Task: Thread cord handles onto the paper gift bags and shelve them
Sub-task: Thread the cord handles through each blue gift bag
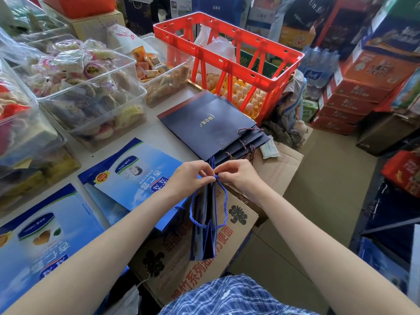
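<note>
A folded blue paper gift bag [205,233] stands on edge below my hands, its top edge up between them. A blue twisted cord [225,201] loops down both of its sides. My left hand [191,178] pinches the bag's top edge and the cord. Facing it, my right hand [238,175] pinches the cord's end at the same spot. A stack of flat navy gift bags [209,123], some with cords in their holes, lies just beyond my hands. Light blue printed bags [136,176] lie flat to the left.
A red plastic crate [229,64] over egg trays stands behind the navy stack. Clear tubs of wrapped snacks [91,92] fill the left of the table. A cardboard box [200,264] sits under the bag. Stacked cartons [359,92] line the right.
</note>
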Available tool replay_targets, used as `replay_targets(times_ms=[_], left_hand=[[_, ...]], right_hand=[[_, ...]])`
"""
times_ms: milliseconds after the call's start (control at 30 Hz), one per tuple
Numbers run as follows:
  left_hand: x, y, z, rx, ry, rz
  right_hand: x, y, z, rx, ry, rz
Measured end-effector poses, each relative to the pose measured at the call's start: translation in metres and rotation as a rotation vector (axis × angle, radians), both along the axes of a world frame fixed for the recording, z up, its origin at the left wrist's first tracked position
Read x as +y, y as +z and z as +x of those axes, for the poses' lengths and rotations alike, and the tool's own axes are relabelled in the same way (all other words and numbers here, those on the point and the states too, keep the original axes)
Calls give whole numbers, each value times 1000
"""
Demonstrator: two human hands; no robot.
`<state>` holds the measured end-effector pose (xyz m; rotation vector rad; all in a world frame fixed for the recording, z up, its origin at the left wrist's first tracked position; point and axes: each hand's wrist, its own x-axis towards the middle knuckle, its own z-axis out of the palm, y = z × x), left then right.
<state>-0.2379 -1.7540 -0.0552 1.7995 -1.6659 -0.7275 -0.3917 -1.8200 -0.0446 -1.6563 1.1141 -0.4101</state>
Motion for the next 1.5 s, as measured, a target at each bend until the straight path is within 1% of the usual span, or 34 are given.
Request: replay_targets(times_ms=[167,400,533,767,800,833,867,933,1033,1133,1267,1333,1433,1500], left_hand=[[0,-1,2,-38,-45,-27],[-2,-4,7,2,-49,-76],[-1,-4,7,-10,-48,-92],[6,-8,10,68,50,-120],[7,-8,11,75,66,-115],[8,-8,13,72,78,-110],[9,-8,14,64,83,-107],[13,-10,18,60,94,-110],[18,-11,23,83,111,-97],[21,-8,26,94,116,-80],[25,-5,28,97,124,-85],[25,-5,28,84,122,-88],[25,-6,30,59,125,-87],[25,-6,32,21,133,-85]], right_hand=[[-2,2,3,-53,29,33],[-1,0,5,-113,35,123],[1,2,6,-130,56,143],[5,-5,3,-349,-6,329],[7,-8,3,-322,-11,302],[8,-10,3,-251,-2,244],[9,-12,4,-162,26,190],[10,-13,9,-42,114,158],[12,-16,24,78,206,91],[11,-13,34,160,155,-74],[7,-13,37,294,230,-162],[10,-15,38,277,248,-139],[12,-15,40,220,202,-131],[12,-17,38,110,163,-27]])
